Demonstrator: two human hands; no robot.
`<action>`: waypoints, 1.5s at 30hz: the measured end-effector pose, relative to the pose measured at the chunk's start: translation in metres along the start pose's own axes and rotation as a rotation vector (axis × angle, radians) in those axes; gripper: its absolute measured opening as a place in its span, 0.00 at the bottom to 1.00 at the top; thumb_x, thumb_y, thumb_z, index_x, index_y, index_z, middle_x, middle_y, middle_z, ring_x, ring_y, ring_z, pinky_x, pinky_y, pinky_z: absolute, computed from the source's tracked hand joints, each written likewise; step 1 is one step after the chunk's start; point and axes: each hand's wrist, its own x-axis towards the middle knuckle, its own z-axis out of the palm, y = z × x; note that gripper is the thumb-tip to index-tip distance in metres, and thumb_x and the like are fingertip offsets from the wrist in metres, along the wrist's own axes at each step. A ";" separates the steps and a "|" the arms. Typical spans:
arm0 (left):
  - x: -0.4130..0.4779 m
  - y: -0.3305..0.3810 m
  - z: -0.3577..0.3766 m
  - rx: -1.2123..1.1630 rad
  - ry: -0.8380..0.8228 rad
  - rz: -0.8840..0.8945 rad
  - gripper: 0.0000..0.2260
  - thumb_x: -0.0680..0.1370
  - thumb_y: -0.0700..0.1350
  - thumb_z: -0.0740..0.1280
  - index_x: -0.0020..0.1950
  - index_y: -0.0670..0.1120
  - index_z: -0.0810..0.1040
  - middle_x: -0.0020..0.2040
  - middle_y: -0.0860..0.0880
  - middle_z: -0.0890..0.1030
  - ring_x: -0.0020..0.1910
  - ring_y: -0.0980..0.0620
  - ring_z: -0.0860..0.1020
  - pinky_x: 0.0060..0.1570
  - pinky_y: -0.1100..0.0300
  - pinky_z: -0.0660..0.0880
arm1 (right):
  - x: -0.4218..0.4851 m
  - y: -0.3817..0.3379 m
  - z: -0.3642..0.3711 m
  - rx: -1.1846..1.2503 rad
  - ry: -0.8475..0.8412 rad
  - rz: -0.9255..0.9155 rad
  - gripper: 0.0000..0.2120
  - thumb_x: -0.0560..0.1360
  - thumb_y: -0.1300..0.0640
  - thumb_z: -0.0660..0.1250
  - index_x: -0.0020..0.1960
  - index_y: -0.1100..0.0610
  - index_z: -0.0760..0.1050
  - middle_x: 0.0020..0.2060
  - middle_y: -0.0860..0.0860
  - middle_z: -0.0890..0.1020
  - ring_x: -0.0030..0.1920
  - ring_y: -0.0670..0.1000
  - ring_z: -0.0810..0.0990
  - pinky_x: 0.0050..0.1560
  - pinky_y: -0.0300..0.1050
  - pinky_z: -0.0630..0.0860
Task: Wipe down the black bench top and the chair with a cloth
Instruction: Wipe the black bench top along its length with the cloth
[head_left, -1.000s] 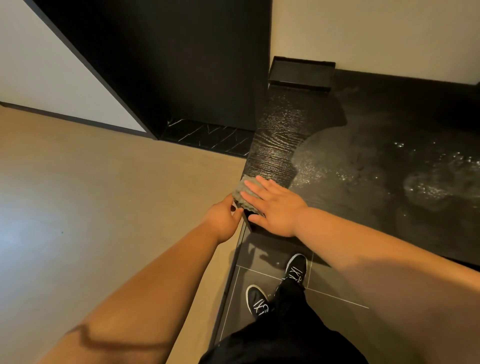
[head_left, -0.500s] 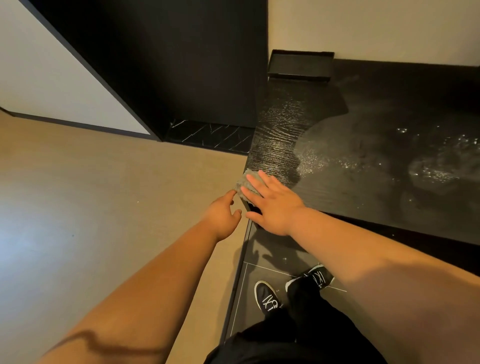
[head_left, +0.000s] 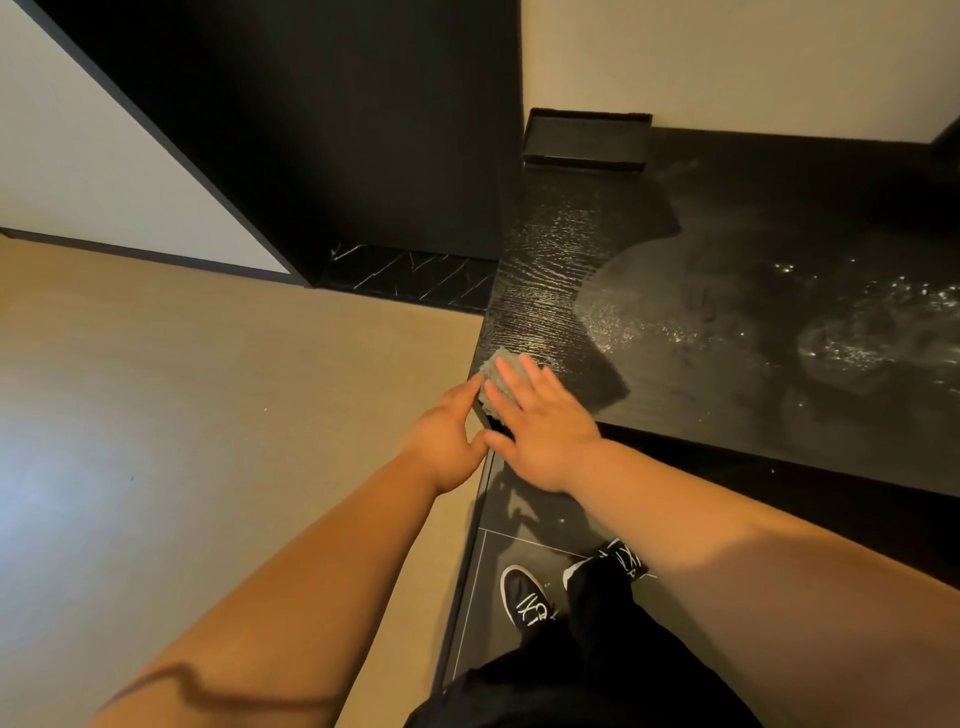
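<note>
Cloth (head_left: 498, 375) at bench top (head_left: 727, 374) corner, right hand (head_left: 540, 431) flat (left hand (head_left: 447, 441) beside).

Right hand (head_left: 545, 431) flat on grey cloth (head_left: 501, 371), bench top (head_left: 727, 374) corner; left hand (head_left: 447, 441) beside.

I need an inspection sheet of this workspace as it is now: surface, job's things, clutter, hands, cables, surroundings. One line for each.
Surface: black bench top, wood grain, wet streaks and droplets shining on it.
Job's things: grey cloth at the bench's near left corner; no chair in view.
Clutter: black tray at the back against the wall.
Hands: right hand flat on the cloth; left hand at the bench edge, fingertip touching the cloth.
Cables: nothing seen.
Surroundings: beige floor, dark tiles underfoot, black panel, black shoes.
</note>
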 end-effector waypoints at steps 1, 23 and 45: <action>-0.002 -0.001 0.001 -0.010 -0.002 -0.012 0.37 0.83 0.49 0.69 0.87 0.53 0.53 0.84 0.48 0.63 0.79 0.47 0.67 0.74 0.57 0.65 | 0.000 -0.002 0.000 -0.009 -0.018 -0.026 0.37 0.83 0.32 0.42 0.85 0.48 0.39 0.82 0.50 0.31 0.80 0.56 0.26 0.81 0.57 0.34; 0.011 0.017 0.017 0.204 0.063 -0.004 0.40 0.83 0.62 0.63 0.87 0.48 0.48 0.87 0.47 0.43 0.81 0.42 0.61 0.76 0.44 0.67 | -0.039 0.068 -0.022 0.055 -0.054 0.202 0.36 0.83 0.33 0.46 0.85 0.45 0.38 0.81 0.47 0.30 0.80 0.53 0.27 0.82 0.57 0.37; 0.063 0.065 0.020 0.341 0.164 -0.054 0.37 0.84 0.64 0.58 0.86 0.47 0.51 0.86 0.40 0.48 0.85 0.39 0.47 0.83 0.43 0.49 | -0.073 0.146 -0.022 -0.022 0.114 0.396 0.37 0.81 0.32 0.39 0.85 0.47 0.43 0.84 0.50 0.40 0.83 0.59 0.37 0.82 0.59 0.39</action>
